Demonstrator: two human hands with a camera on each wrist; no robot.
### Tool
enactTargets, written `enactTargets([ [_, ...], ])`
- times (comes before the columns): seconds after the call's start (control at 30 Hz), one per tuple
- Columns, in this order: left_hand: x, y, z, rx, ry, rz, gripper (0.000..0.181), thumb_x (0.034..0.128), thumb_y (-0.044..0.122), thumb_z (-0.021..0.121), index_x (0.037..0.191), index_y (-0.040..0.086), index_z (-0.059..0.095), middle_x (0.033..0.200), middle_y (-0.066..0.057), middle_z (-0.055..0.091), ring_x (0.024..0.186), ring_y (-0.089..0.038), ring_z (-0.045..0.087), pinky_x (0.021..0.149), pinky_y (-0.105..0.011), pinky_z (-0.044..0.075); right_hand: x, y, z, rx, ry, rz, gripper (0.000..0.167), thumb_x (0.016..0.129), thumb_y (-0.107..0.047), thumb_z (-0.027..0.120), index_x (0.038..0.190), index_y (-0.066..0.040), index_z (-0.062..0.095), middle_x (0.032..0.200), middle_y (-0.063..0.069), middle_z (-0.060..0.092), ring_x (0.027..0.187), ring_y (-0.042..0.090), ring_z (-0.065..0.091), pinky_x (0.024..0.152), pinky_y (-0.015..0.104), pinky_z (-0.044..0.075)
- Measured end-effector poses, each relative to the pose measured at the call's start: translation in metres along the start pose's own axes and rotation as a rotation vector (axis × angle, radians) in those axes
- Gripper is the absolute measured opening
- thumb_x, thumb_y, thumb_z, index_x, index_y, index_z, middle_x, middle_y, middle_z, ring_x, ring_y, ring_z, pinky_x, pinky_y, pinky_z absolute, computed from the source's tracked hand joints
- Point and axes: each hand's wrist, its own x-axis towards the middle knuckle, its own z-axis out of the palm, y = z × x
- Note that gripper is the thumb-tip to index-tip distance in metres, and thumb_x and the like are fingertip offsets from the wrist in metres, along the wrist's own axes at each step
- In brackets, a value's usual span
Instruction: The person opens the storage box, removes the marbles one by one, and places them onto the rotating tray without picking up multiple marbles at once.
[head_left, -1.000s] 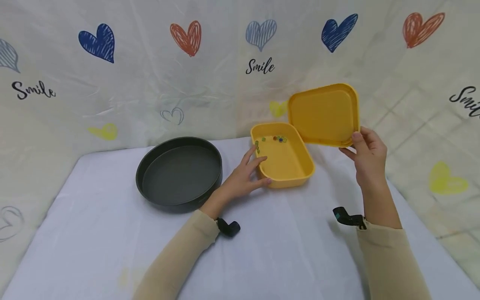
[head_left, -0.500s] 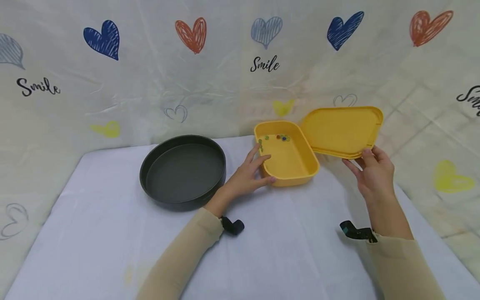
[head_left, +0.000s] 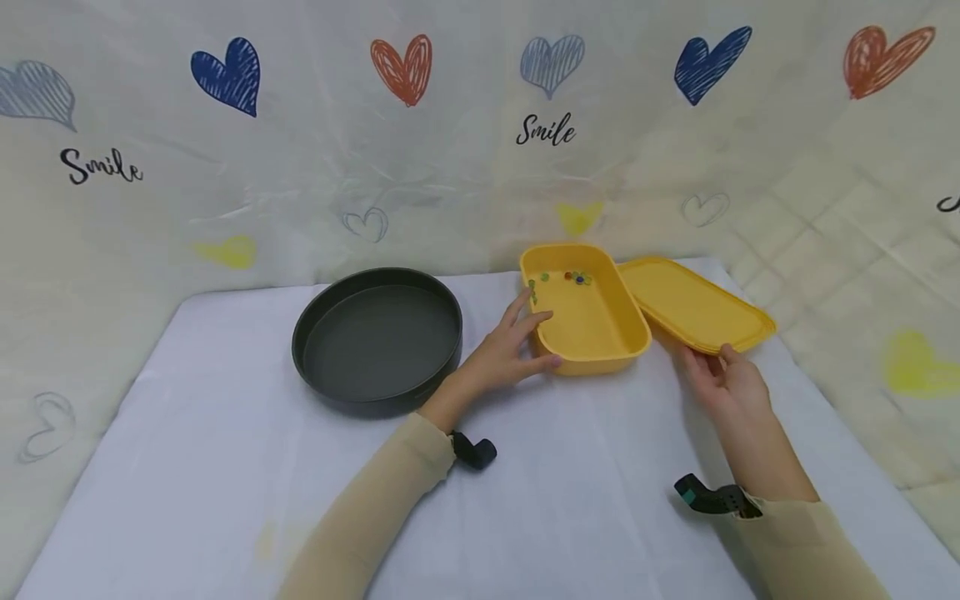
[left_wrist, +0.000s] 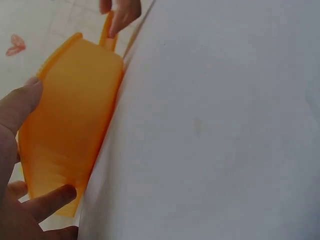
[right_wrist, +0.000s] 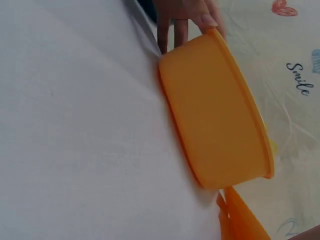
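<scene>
A yellow rectangular container (head_left: 596, 366) stands near the back edge of the table. Inside lie several small coloured beads (head_left: 580, 279), in a row and along its left wall. My left hand (head_left: 495, 360) rests against the left side and front corner, fingers spread; in the left wrist view its thumb touches the rim of the container (left_wrist: 75, 120). My right hand (head_left: 731, 392) pinches the near edge of the yellow lid (head_left: 690, 304), which lies low and almost flat to the right of the container. In the right wrist view only part of the lid (right_wrist: 242, 217) shows.
A round dark grey pan (head_left: 375, 342) stands left of the container, close to my left forearm. White cloth (head_left: 585, 483) covers the table. Behind hangs a pale sheet (head_left: 450, 167) printed with hearts and words.
The lid has come down from a raised, upright tilt to nearly flat beside the container, my right hand lowering with it. The left hand keeps its place on the container.
</scene>
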Motion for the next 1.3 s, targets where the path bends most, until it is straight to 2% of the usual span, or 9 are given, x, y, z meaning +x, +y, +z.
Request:
enactTargets([
  [0.13,0.002,-0.001,0.002,0.013,0.003,0.006,0.078,0.0876,0.06,0.068,0.153,0.028,0.039,0.167,0.014,-0.009,0.149,-0.028,0.029,0.113,-0.055,0.036,-0.003,0.007,-0.005,-0.009,0.005,0.076,0.05,0.105,-0.035,0.049,0.145,-0.051,0.024,0.144,-0.013,0.046,0.141,0.01,0.038,0.12,0.034,0.028],
  [0.33,0.003,-0.003,0.001,0.011,0.001,0.02,0.077,0.0882,0.057,0.068,0.153,0.027,0.039,0.167,0.011,-0.007,0.15,-0.026,0.027,0.114,-0.051,0.036,-0.01,0.021,-0.012,-0.043,-0.044,0.179,0.059,0.106,-0.04,0.043,0.154,-0.045,0.009,0.161,-0.015,0.023,0.151,0.011,0.018,0.123,0.033,0.017],
  [0.6,0.004,-0.003,0.004,0.022,-0.001,0.019,0.079,0.0879,0.061,0.066,0.153,0.027,0.038,0.167,0.012,-0.008,0.15,-0.026,0.026,0.113,-0.052,0.037,-0.028,0.028,-0.014,-0.216,-0.119,0.172,0.069,0.108,-0.032,0.041,0.155,-0.045,-0.006,0.164,-0.016,0.009,0.153,0.009,0.008,0.124,0.033,0.008],
  [0.77,0.003,-0.006,0.002,0.028,0.002,0.008,0.081,0.0875,0.063,0.065,0.155,0.03,0.035,0.167,0.011,-0.009,0.149,-0.028,0.029,0.112,-0.054,0.037,-0.038,0.039,-0.01,-0.274,-0.147,0.163,0.071,0.108,-0.026,0.041,0.154,-0.047,-0.009,0.164,-0.02,0.001,0.153,0.009,0.006,0.125,0.037,0.01],
  [0.87,0.001,-0.006,0.001,0.023,0.017,-0.002,0.082,0.0871,0.062,0.067,0.156,0.033,0.032,0.168,0.009,-0.006,0.147,-0.03,0.032,0.112,-0.055,0.038,-0.041,0.049,-0.003,-0.29,-0.147,0.099,0.061,0.106,-0.019,0.045,0.154,-0.044,0.016,0.161,-0.013,0.02,0.151,0.018,0.021,0.124,0.038,0.018],
  [0.93,-0.002,-0.005,0.0,0.025,0.023,-0.013,0.083,0.0867,0.06,0.068,0.156,0.035,0.03,0.168,0.007,-0.004,0.146,-0.032,0.035,0.111,-0.057,0.038,-0.043,0.057,0.003,-0.327,-0.15,0.012,0.049,0.103,-0.012,0.05,0.142,-0.039,0.036,0.148,-0.009,0.037,0.142,0.019,0.035,0.12,0.036,0.027],
  [1.0,-0.006,-0.002,-0.001,0.024,0.022,-0.021,0.083,0.0866,0.058,0.07,0.156,0.037,0.029,0.168,0.004,-0.001,0.143,-0.034,0.038,0.11,-0.057,0.039,-0.045,0.068,0.01,-0.4,-0.169,-0.093,0.038,0.101,-0.009,0.054,0.13,-0.033,0.046,0.132,-0.003,0.046,0.13,0.018,0.043,0.114,0.034,0.036],
  [1.17,-0.015,0.014,-0.005,0.06,0.003,0.015,0.085,0.0871,0.057,0.07,0.157,0.036,0.027,0.168,0.004,-0.002,0.139,-0.034,0.044,0.108,-0.054,0.042,-0.045,0.097,0.032,-0.728,-0.311,-0.32,0.034,0.1,-0.01,0.058,0.128,-0.023,0.046,0.121,0.001,0.048,0.117,0.02,0.047,0.098,0.032,0.047],
  [1.3,-0.023,0.031,-0.016,0.122,-0.002,0.069,0.087,0.0876,0.055,0.07,0.158,0.036,0.023,0.168,0.003,0.001,0.14,-0.032,0.043,0.107,-0.05,0.045,-0.036,0.115,0.052,-1.023,-0.427,-0.469,0.031,0.1,-0.014,0.06,0.127,-0.015,0.046,0.117,0.004,0.049,0.107,0.021,0.053,0.091,0.029,0.051],
])
